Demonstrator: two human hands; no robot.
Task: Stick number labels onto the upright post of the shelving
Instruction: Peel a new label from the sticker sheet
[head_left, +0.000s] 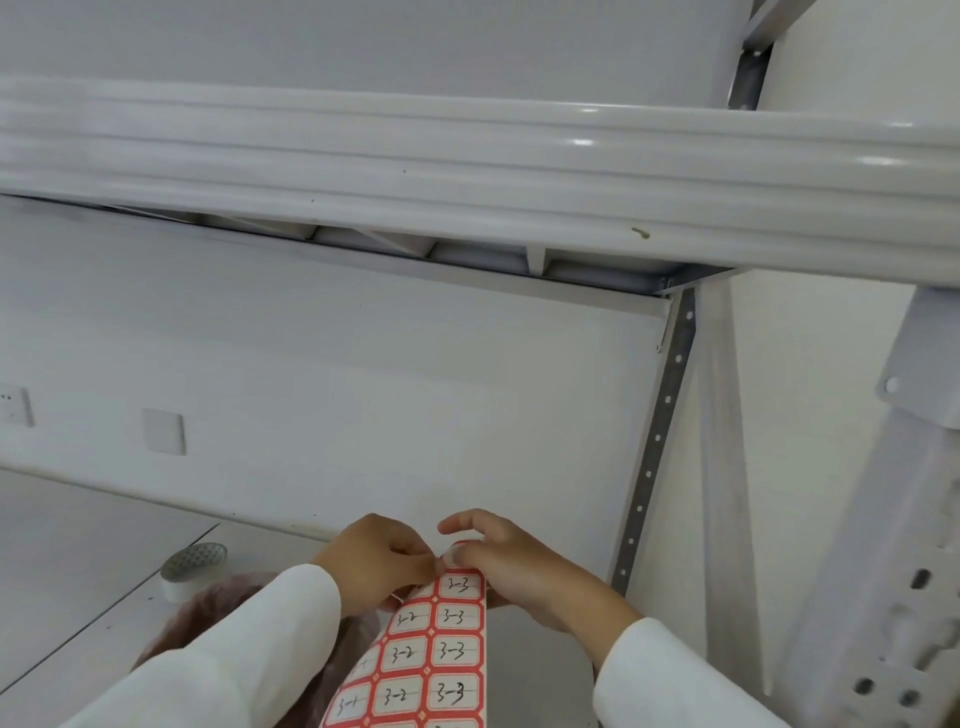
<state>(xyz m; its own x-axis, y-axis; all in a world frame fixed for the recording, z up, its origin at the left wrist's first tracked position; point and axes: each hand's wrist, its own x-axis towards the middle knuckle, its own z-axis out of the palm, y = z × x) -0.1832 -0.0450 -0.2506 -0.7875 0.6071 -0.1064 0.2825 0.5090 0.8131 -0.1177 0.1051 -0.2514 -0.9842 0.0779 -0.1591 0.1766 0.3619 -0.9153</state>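
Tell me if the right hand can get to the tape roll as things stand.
Probably not directly. The right hand is pinching the label sheet, and the tape roll lies beyond the left hand and sleeve, which cross the path. The left hand sits nearer.

A white ribbed shelf beam (467, 171) spans the view horizontally. Below the beam, a plain white wall (363, 364) carries a socket (13, 405) at far left and a blank cover plate (163, 431) to the socket's right. Below the wall, under the beam, lies a pale shelf surface (78, 561). Glare spots mark the beam's right portion.
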